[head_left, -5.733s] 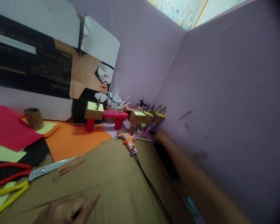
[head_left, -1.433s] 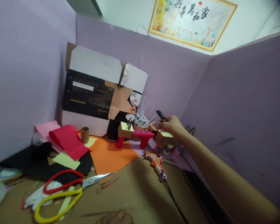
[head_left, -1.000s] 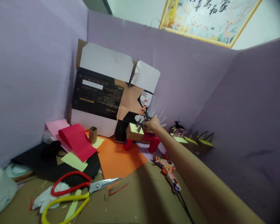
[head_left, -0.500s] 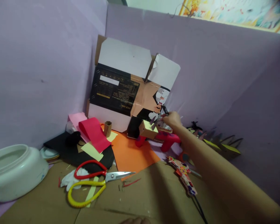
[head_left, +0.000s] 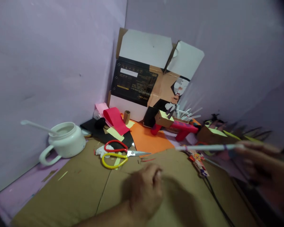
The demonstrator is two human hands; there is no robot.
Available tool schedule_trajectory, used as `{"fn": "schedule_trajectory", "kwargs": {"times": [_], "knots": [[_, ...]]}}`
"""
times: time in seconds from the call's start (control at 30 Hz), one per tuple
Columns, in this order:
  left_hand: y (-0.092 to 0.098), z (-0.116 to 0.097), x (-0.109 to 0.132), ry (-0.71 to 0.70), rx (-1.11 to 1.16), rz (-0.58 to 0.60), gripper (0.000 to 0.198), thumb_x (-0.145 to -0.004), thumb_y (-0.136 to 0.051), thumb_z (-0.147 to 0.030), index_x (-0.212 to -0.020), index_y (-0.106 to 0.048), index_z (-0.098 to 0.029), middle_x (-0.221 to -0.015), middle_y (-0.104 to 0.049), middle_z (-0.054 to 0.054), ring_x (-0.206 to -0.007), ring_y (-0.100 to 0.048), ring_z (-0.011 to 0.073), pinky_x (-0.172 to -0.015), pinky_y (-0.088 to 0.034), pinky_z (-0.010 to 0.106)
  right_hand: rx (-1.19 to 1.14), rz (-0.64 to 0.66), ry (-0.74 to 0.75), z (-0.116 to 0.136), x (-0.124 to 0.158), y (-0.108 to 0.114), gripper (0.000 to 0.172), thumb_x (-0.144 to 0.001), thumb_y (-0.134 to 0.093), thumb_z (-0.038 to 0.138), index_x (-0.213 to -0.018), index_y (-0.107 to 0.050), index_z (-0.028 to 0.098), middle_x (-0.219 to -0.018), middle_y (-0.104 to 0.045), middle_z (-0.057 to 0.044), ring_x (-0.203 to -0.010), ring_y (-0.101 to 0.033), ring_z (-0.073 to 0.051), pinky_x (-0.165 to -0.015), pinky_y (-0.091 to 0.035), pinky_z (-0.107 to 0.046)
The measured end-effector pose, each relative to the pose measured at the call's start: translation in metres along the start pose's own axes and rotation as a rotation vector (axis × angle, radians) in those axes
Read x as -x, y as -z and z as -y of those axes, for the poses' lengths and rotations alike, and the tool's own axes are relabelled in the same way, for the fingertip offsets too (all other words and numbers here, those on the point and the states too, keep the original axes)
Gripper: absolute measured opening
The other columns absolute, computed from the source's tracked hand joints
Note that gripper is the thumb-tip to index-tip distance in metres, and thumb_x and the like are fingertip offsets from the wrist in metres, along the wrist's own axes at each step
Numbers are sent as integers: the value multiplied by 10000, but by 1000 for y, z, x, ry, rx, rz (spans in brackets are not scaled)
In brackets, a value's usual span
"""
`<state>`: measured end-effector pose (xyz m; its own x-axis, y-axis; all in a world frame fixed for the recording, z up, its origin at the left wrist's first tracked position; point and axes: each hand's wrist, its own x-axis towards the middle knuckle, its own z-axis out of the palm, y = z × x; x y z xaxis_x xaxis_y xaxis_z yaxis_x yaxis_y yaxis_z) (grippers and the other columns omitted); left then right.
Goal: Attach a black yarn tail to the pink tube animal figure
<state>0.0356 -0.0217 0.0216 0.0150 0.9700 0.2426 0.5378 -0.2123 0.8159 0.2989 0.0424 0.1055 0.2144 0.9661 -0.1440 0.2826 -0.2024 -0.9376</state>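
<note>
My right hand (head_left: 265, 170), blurred at the right side, is closed on one end of a thin white stick (head_left: 203, 147) with purple bands. The stick points left, nearly level, above a flower-patterned glue gun (head_left: 197, 160) with a dark cord. My left hand (head_left: 148, 187) is curled into a fist over the brown cardboard (head_left: 80, 189); the inside of its fingers is hidden. Beyond it lie scissors (head_left: 117, 155) with one red and one yellow handle, their blades pointing right.
A white pot (head_left: 72, 143) with a spoon handle stands at left. An unfolded printed box (head_left: 134, 82) leans on the wall. Orange paper (head_left: 149, 140), red paper (head_left: 115, 121), a red-legged craft figure (head_left: 183, 127) and a bunch of white sticks (head_left: 186, 113) are at the back.
My right hand has drawn back from the white sticks to the right, now with one stick in it. My left hand has come up into view. The view has shifted left and down.
</note>
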Motion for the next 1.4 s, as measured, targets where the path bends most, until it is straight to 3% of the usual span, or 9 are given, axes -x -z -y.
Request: {"fn": "schedule_trajectory", "kwargs": {"times": [0.1,0.23,0.37,0.47,0.67,0.87,1.03,1.23,1.4], "knots": [[10,-2,2,-163,105,-221,219,-880,-405,-227,-931,-606,-154,-894,-654,81,-829,-605,170,-727,-485,286,-191,-40,-178,-54,49,-18,466,-456,-815,513,-800,-596,285,-435,-346,57,-339,-289,-62,-337,-159,-214],[1,-3,11,-497,-82,-16,195,-860,-460,-227,-949,-621,-162,-909,-636,77,-885,-566,202,-786,-464,342,-340,-9,-330,-84,86,-50,464,-387,-830,421,-728,-626,182,-480,-388,69,-378,-286,-33,-355,-117,-155],[-18,2,20,-554,-283,265,155,-826,-525,-219,-933,-637,-204,-893,-634,49,-846,-562,205,-734,-461,341,-292,55,-334,-86,97,-59,406,-429,-800,369,-731,-632,154,-431,-424,69,-364,-313,-41,-364,-84,-151],[-25,6,21,-583,-262,351,129,-808,-531,-167,-859,-645,-198,-834,-624,50,-786,-560,203,-690,-447,342,-230,124,-310,-81,99,-48,397,-462,-790,313,-790,-665,126,-460,-510,41,-380,-388,-55,-360,-132,-152],[-27,15,16,-584,-227,369,165,-870,-470,-143,-894,-625,-196,-852,-609,45,-810,-554,194,-717,-435,347,-129,-135,-142,-87,98,-19,394,-568,-711,260,-938,-671,132,-917,-698,-88,-489,-524,-96,-407,-371,-210],[-30,22,17,-683,-267,317,205,-894,-436,-129,-993,-588,-223,-897,-594,31,-837,-556,178,-718,-439,324,135,-130,54,-120,108,-10,283,-662,-647,206,-938,-695,170,-912,-712,-83,-741,-651,-226,-595,-502,-302],[-21,26,19,-813,-327,270,209,-889,-447,-112,-1038,-562,-203,-908,-602,45,-839,-561,171,-715,-458,299,344,-115,181,-120,118,-15,244,-701,-559,84,-893,-690,159,-879,-675,-96,-829,-638,-238,-763,-492,-349],[17,29,23,-933,-522,224,272,-827,-400,-68,-1007,-560,-195,-904,-629,56,-843,-603,175,-709,-474,275,163,70,197,-126,130,-34,225,-753,-522,100,-910,-668,169,-882,-657,-73,-672,-604,-162,-569,-478,-252],[16,11,35,-914,-582,174,312,-759,-397,-35,-960,-573,-194,-861,-635,50,-777,-591,177,-671,-462,289,-97,236,-88,-111,125,-32,190,-715,-627,203,-894,-677,166,-725,-633,-14,-444,-490,-89,-400,-410,-209]]}}
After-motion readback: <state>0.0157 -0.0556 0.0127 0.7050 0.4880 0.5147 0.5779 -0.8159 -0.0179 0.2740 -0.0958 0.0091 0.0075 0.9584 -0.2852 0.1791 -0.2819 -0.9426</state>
